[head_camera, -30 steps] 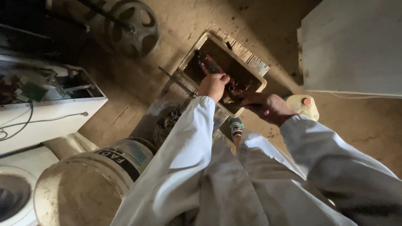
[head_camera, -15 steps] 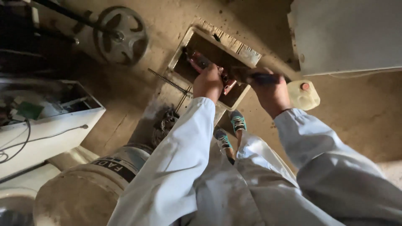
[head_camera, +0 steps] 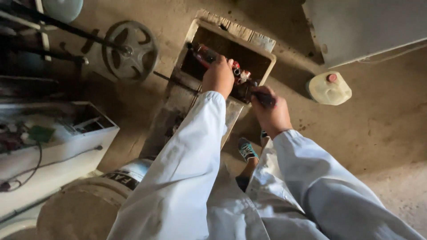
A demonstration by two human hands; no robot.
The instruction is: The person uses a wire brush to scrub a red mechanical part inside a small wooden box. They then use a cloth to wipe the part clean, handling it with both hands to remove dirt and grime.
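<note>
Left hand [head_camera: 219, 76] near the top centre of the frame, fingers curled down over a red tool [head_camera: 209, 55] lying across the mouth of a wooden box [head_camera: 249, 38]; grip closed on it, though the fingertips hidden behind the knuckles. Right hand [head_camera: 271, 113] just right of centre, wrapped tight around a dark handle [head_camera: 262, 98] reaching up and left toward the red tool's metal end [head_camera: 240, 74]. Both hands close together, nearly touching, at the lower right corner of the box. Box open, dark inside, set on the dusty floor [head_camera: 378, 133] in the upper middle of the frame, pale boards forming its rim. White sleeves [head_camera: 187, 151] running down from both wrists to the bottom edge. Teal shoe [head_camera: 246, 149] on the floor between the sleeves, below the hands.

Spoked metal wheel [head_camera: 130, 51] on a dark rod in the upper left. Pale plastic jug [head_camera: 329, 89] with a red cap on the floor to the right of the box, well apart from the hands. Large grey panel [head_camera: 369, 26] in the upper right corner. White casing [head_camera: 66, 146] with wires and a green circuit board at the left edge. Dusty round drum [head_camera: 80, 209] at the lower left, partly behind the left sleeve.
</note>
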